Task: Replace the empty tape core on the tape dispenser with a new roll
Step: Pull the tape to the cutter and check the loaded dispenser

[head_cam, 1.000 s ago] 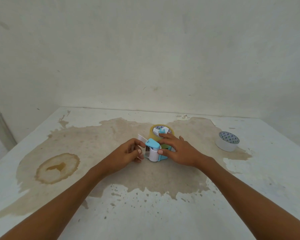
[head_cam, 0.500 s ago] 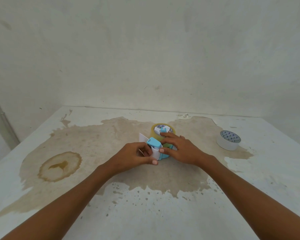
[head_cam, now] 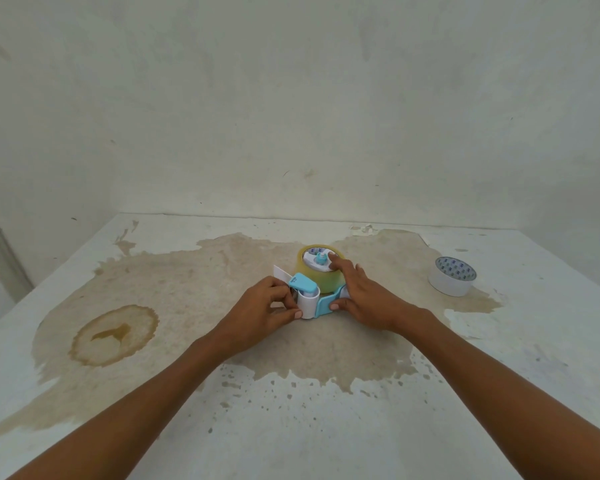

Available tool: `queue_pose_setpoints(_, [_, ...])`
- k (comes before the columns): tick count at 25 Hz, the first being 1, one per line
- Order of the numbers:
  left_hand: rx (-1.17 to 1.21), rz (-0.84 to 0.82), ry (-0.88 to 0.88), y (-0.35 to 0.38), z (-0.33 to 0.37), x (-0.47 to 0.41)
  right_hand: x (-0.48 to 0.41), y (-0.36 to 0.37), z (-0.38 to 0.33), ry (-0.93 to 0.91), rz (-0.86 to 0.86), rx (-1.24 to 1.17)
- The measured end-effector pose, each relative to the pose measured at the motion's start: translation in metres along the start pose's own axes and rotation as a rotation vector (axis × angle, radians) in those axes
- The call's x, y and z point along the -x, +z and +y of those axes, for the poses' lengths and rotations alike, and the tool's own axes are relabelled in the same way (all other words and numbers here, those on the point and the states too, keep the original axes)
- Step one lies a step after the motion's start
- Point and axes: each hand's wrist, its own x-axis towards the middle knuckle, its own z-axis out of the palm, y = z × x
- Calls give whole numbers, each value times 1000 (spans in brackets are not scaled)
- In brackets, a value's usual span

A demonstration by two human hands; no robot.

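while right hand (head_cam: 365,296) rests on roll (head_cam: 316,279), left hand (head_cam: 264,306) pinches dispenser (head_cam: 305,288).

We see soft, even, greenish light. Faint shadows lie under the left hand (head_cam: 264,307) and right hand (head_cam: 365,298) on the table (head_cam: 506,393). The wide lens bends the edges.
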Motion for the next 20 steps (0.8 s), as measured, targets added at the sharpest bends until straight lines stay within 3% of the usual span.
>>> queue_pose_setpoints(3, [106,-11,6,-7,-2,2,4,-7,-1,-19,-23,105])
queue_pose_setpoints(6, [181,-71,-13,-11,-8,3,1,-8,10,-159,-8,295])
queue_pose_setpoints(14, [379,-211,-81,-24,-10,6,-13,-7,27,-187,-8,281])
queue_pose_setpoints(20, [595,-96,-188,-36,-24,13,-9,-8,22,-221,-7,277])
